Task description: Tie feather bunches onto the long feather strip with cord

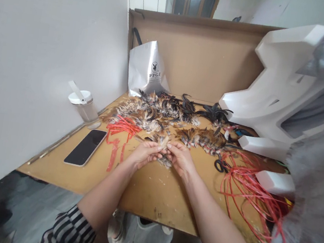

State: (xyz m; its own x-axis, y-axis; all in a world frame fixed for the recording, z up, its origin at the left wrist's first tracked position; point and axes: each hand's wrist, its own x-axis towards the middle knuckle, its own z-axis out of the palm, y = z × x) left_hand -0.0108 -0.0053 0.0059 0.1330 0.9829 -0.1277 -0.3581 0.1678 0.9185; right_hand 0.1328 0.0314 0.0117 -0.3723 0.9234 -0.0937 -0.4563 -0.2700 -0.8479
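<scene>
Both hands meet over the middle of the tan table. My left hand [146,153] pinches the left side of a small tuft of light brown feathers [162,140], thumb and fingers pressed together. On its right side, my right hand [179,156] grips the same tuft, the fingertips of both hands almost touching. Below the fingertips, greyish feathers [165,162] show between the hands. Beyond them lie heaps of brown and black feathers [164,107], and another brown bundle [202,139] sits just past my right hand. Short red strips [123,126] lie beyond my left hand.
A phone [86,147] and a lidded cup [86,108] are on the left. Black scissors [221,165] and tangled red strips [249,187] lie right, beside white foam pieces [274,182]. A silver bag [147,68] stands at the back against a cardboard wall [207,59].
</scene>
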